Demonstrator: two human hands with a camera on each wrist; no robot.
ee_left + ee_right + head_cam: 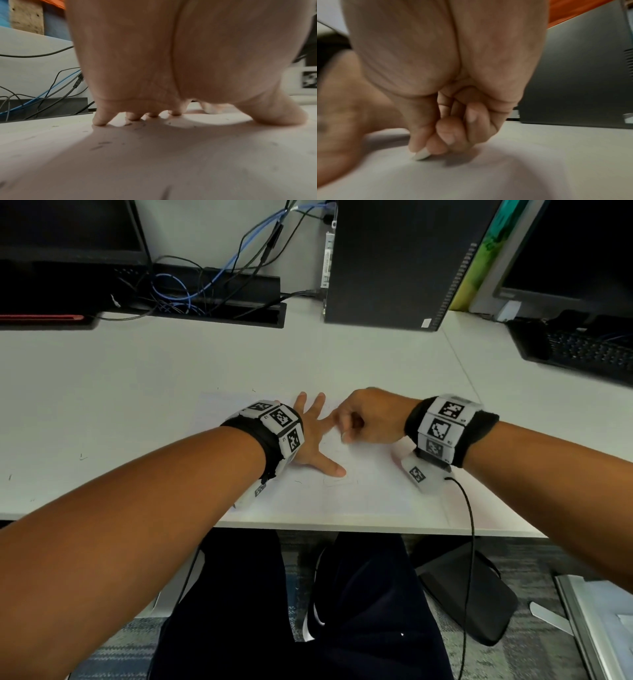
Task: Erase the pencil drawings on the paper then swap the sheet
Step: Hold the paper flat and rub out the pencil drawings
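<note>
A white sheet of paper [359, 491] lies near the desk's front edge, with faint pencil marks on it. My left hand [313, 440] lies flat on the sheet with fingers spread, pressing it down; the left wrist view shows its fingertips [101, 121] and thumb on the paper [154, 162] among dark eraser crumbs. My right hand [363, 419] is curled just right of it, pinching a small white eraser [422, 155] whose tip touches the paper [522, 169]. In the head view the eraser is hidden inside the fist.
A black computer tower [394, 261] stands at the back of the white desk [137, 392]. A cable tray with blue and black cables [212, 292] sits back left, a keyboard [582, 350] back right. A black wire [471, 525] hangs off the desk's front edge.
</note>
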